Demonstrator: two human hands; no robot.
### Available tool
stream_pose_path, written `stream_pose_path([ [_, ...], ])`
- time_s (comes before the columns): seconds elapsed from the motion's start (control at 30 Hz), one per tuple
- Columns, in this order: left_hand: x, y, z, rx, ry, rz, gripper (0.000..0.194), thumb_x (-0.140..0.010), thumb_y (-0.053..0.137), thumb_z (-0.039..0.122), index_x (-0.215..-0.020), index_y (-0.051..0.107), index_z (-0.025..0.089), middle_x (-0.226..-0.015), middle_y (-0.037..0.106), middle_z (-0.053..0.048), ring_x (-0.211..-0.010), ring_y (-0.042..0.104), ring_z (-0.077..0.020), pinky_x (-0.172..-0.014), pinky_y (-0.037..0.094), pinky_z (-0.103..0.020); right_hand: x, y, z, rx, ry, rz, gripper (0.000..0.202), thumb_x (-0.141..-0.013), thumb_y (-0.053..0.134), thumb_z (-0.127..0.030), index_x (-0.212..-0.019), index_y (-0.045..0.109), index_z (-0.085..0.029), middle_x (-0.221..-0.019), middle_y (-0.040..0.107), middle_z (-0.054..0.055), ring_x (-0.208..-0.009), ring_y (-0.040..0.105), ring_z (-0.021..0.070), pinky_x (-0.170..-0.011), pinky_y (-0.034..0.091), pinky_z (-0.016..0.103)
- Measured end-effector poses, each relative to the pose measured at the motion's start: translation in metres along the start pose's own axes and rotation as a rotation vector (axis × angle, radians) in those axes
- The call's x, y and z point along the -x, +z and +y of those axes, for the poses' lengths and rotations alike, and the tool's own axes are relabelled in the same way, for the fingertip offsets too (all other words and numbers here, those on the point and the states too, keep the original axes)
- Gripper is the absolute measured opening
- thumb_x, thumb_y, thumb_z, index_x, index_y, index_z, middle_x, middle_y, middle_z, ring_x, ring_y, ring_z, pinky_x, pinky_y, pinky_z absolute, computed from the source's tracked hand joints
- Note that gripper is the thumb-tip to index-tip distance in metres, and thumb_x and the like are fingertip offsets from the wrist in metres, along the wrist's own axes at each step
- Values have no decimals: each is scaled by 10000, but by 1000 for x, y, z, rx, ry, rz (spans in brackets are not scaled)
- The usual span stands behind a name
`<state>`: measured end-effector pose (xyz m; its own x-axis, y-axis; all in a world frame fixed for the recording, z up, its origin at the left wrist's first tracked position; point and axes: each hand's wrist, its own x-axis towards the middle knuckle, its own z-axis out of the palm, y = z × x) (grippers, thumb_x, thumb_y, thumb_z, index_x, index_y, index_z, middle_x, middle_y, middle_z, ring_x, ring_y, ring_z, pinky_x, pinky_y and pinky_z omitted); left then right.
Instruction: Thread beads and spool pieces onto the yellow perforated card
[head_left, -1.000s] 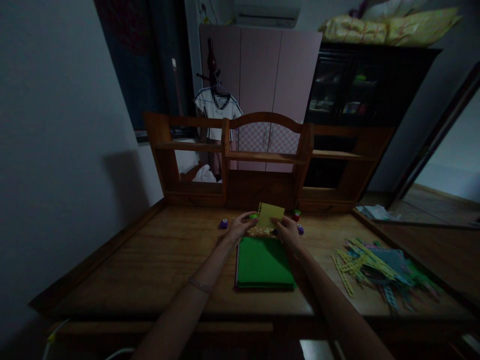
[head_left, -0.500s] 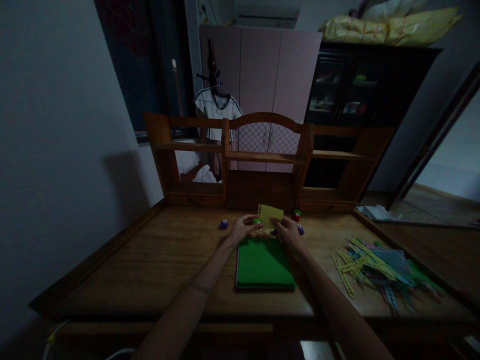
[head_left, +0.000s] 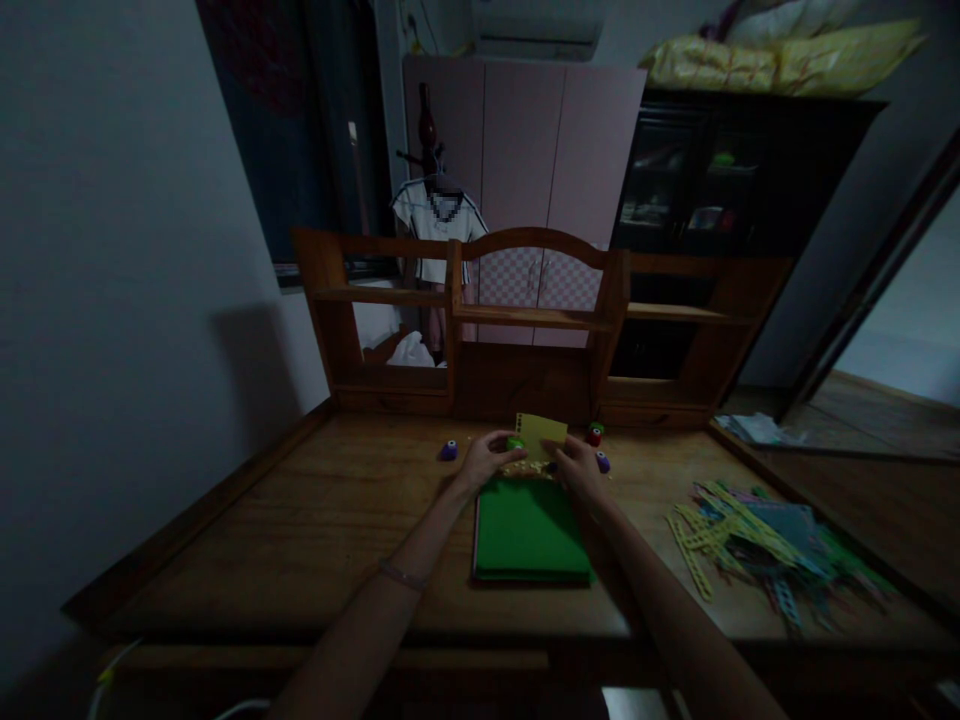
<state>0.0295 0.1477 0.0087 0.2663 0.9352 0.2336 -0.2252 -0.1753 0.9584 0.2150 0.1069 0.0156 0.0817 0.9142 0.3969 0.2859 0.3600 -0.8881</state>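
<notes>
My left hand is closed round a small green object, its thumb and fingers pinching it beside the yellow card. The yellow card, with a row of holes on its left edge, is held upright by my right hand. Below both hands a stack of green sheets lies on the desk. Small pale bits are scattered just behind the stack. A purple piece with an eye lies left of my hands; another purple piece and a red-and-green one are to the right.
A tangled heap of yellow, blue, green and pink punched strips covers the right part of the wooden desk. A wooden shelf unit rises along the back edge. White cables hang at the lower left.
</notes>
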Motion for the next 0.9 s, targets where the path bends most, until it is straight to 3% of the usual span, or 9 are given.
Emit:
stream_pose_path([
  [0.3,4,2,8,-9,-35,9,441,-532,814,220,-937,655,144,-925,675,-101,-823,626,-198,-780,474,-302,0,0,-1,1,14,-6,382,-758,532,-463,-931,630,-137,-596,597,7,-359,430,91,-318,327,191],
  [0.7,-2,-4,-5,-84,35,-45,491,-561,794,306,-990,632,132,-944,668,-101,-841,619,-196,-738,479,-283,0,0,0,13,7,9,375,-765,535,-471,-897,622,-130,-521,561,-13,-330,415,91,-297,294,188],
  [0.9,-2,-3,-6,-52,18,-30,500,-539,808,287,-978,626,131,-970,663,-107,-880,616,-201,-777,477,-296,0,0,0,-2,2,-5,358,-755,551,-459,-869,622,-127,-582,599,10,-385,472,102,-325,333,189],
])
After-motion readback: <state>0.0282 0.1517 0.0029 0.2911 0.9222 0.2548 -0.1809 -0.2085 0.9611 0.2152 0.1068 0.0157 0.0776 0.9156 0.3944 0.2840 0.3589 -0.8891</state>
